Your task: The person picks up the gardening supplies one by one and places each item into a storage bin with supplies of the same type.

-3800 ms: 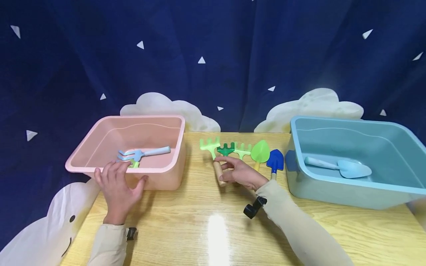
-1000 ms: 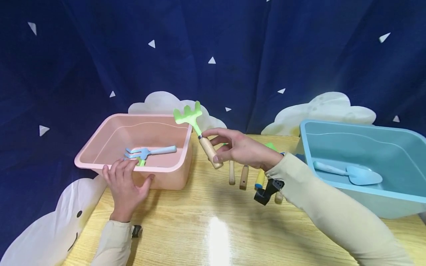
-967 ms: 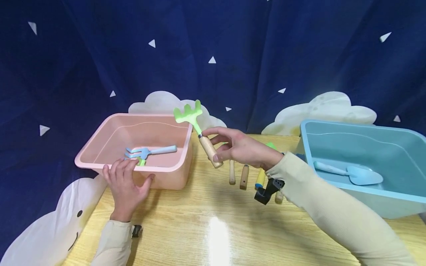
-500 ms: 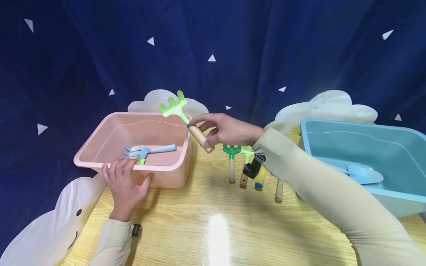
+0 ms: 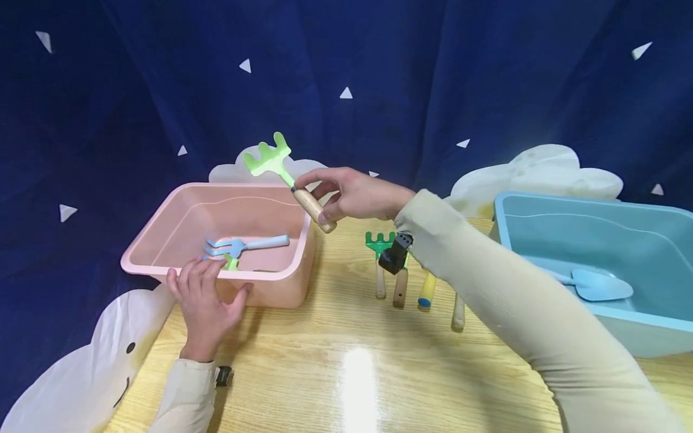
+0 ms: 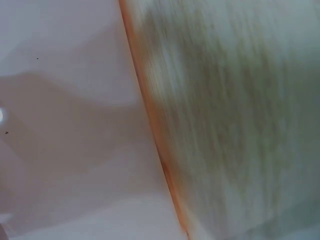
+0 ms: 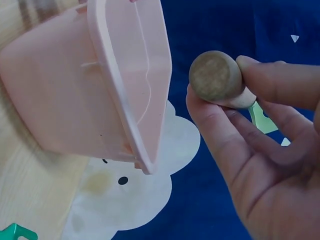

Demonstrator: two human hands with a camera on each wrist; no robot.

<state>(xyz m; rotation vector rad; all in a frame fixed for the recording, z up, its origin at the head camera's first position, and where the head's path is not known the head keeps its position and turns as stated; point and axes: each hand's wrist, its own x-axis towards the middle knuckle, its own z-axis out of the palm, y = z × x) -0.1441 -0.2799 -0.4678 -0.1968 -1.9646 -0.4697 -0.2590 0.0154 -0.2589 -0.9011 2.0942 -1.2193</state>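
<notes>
My right hand (image 5: pixel 357 193) pinches the wooden handle of a light green toy hand rake (image 5: pixel 269 161) between thumb and fingers. The rake is raised, tines up and to the left, above the right side of a pink plastic bin (image 5: pixel 300 255). In the right wrist view the round end of its wooden handle (image 7: pixel 212 76) faces the camera. My left hand (image 5: pixel 204 304) grips the bin's front rim, fingers over it and thumb outside. Inside the bin lie a light blue hand fork (image 5: pixel 265 242) and a light green piece (image 5: pixel 231 263), partly behind the rim.
Right of the pink bin, a dark green rake (image 5: pixel 380 243), a brown wooden handle (image 5: pixel 400 288), a yellow handle (image 5: pixel 427 291) and a pale wooden handle (image 5: pixel 458 313) lie on the table, partly under my right forearm. A blue bin (image 5: pixel 666 322) at right holds a light blue trowel (image 5: pixel 601 285).
My right hand took the light green rake from the row on the table, lifted it and carried it up and left to the pink bin. The left hand stayed at the rim.
</notes>
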